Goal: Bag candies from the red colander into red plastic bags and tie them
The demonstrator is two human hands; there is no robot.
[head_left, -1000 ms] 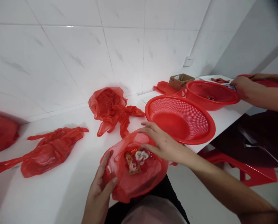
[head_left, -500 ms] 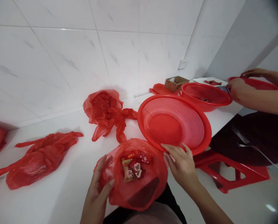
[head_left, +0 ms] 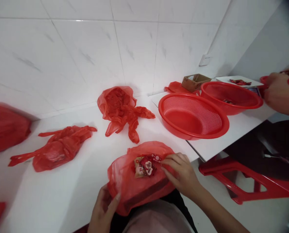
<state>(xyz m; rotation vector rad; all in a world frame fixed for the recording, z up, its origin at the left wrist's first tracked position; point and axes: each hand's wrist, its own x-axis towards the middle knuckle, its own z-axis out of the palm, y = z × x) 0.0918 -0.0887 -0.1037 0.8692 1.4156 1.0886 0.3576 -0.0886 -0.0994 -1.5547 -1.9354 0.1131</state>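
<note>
An opened red plastic bag (head_left: 139,191) lies at the table's near edge, just in front of my body. Several wrapped sweets (head_left: 146,165), in dark red and cream-gold wrappers, show inside its mouth. My left hand (head_left: 104,205) grips the bag's near left side between thumb and fingers. On the right side, my right hand (head_left: 182,173) has its fingers closed on the bag's rim, close to the sweets. A red perforated plastic basket (head_left: 193,117) sits beyond my right hand, apart from it; no contents show inside.
Tied red bags lie left (head_left: 59,149) and behind (head_left: 118,106). Farther right are a red basin (head_left: 231,97), a small cardboard box (head_left: 196,82) and a co-worker's hand (head_left: 279,92). A red stool (head_left: 251,184) stands below the table, right.
My right hand has left the basket's rim and taken hold of the bag. The basket now sits farther back, flat on the table. The view has shifted somewhat.
</note>
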